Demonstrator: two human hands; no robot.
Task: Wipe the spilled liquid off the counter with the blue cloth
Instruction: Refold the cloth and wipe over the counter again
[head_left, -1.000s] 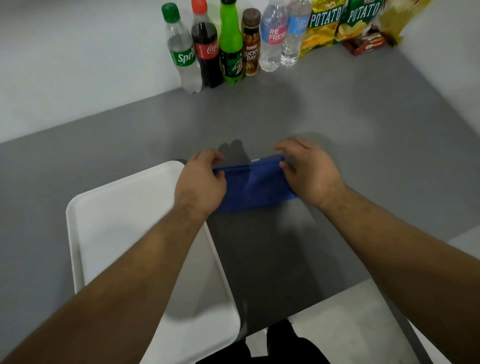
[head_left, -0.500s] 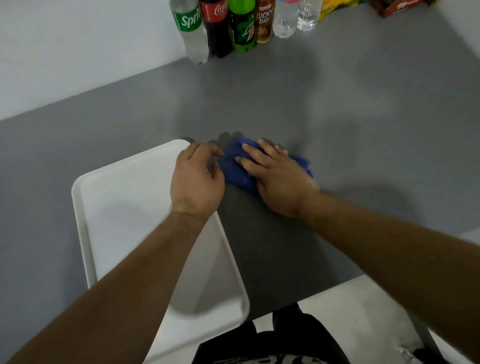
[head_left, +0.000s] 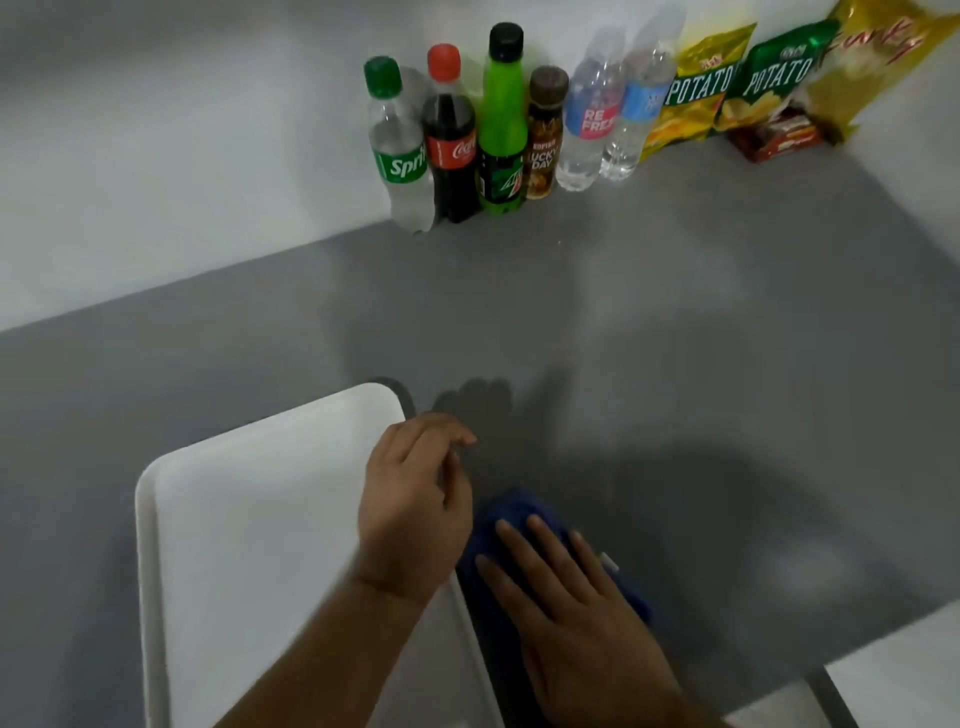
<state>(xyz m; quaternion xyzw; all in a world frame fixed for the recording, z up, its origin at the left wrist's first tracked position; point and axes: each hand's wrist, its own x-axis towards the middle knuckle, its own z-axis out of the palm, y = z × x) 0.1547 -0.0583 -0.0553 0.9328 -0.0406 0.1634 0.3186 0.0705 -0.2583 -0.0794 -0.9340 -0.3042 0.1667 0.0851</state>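
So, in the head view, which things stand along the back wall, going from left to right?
Sprite bottle → cola bottle → green bottle → brown Lucky Day bottle → two clear water bottles → two potato chip bags → large yellow bag.

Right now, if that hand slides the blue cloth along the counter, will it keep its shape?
Probably not. The blue cloth looks soft and bunched under the flat right hand, so it would likely crumple. On the smooth grey counter it should glide easily.
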